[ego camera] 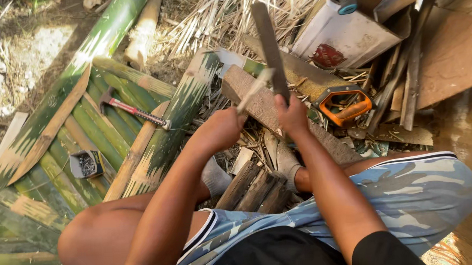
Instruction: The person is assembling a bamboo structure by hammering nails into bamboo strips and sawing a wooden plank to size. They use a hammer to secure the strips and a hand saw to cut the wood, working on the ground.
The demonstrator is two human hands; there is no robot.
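My left hand point(220, 129) is closed around a thin pale bamboo stick point(255, 87) that points up and to the right. My right hand point(292, 115) grips the handle of a long dark machete-like blade point(269, 43), held upright with its edge meeting the stick near the stick's tip. Both hands hover over a rough wooden log point(256, 101) that lies slanting in front of my grey-socked feet point(216, 177). I sit on dark wooden slats point(256, 191), knees spread.
Split green bamboo slats point(77, 126) cover the ground at left, with a red-handled hammer point(131, 109) and a small box of nails point(86, 163) on them. A handsaw with an orange handle point(346, 104) lies at right beside boards and a white container point(345, 36). Dry bamboo strips are heaped behind.
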